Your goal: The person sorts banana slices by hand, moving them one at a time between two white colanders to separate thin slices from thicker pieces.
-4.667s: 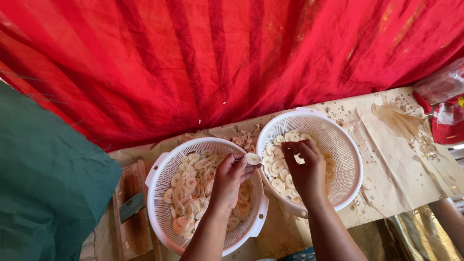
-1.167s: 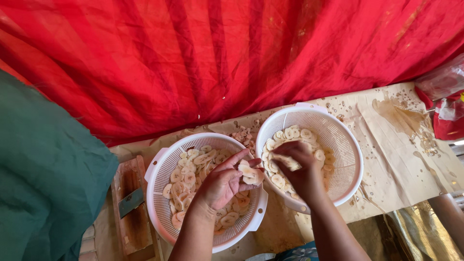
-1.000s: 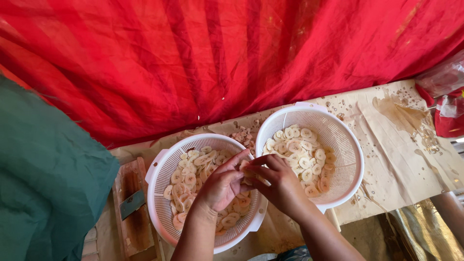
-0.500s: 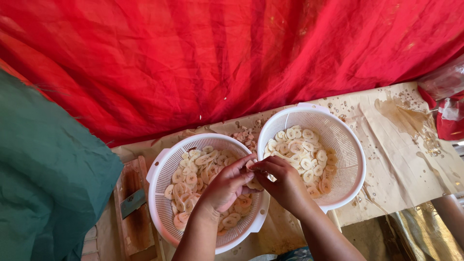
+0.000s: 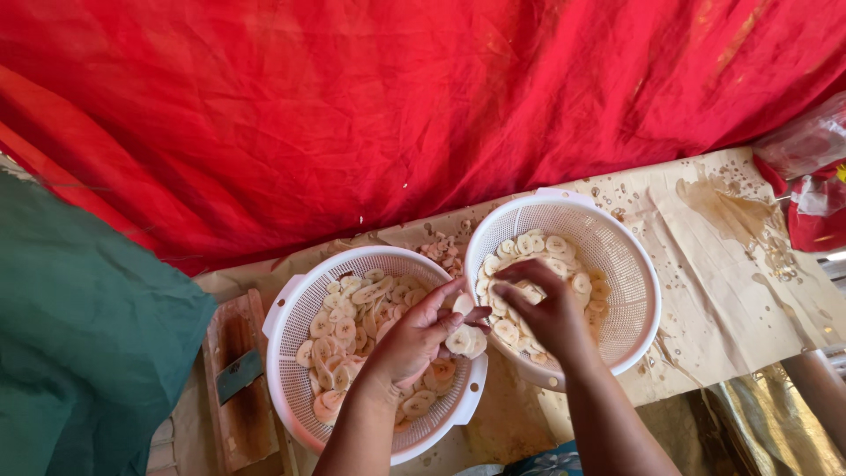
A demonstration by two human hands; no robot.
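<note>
The left hand [image 5: 414, 339] pinches a small stack of pale banana slices [image 5: 464, 338] between thumb and fingertips, the slices sitting at the hand's 3 o'clock over the inner rim of the left colander [image 5: 291, 353]. The slices are round discs, so no long axis can be told; their flat faces turn up toward the camera. The right hand [image 5: 548, 313] is curled, fingers bent down onto the slices in the right colander [image 5: 630, 282], whether gripping any I cannot tell. Both white plastic colanders hold loose banana slices and stand touching, rim to rim, on stained brown paper [image 5: 740, 264]. At 9 o'clock lies a wooden slicer board [image 5: 236, 379]; at 12 o'clock hangs red cloth [image 5: 423, 115].
</note>
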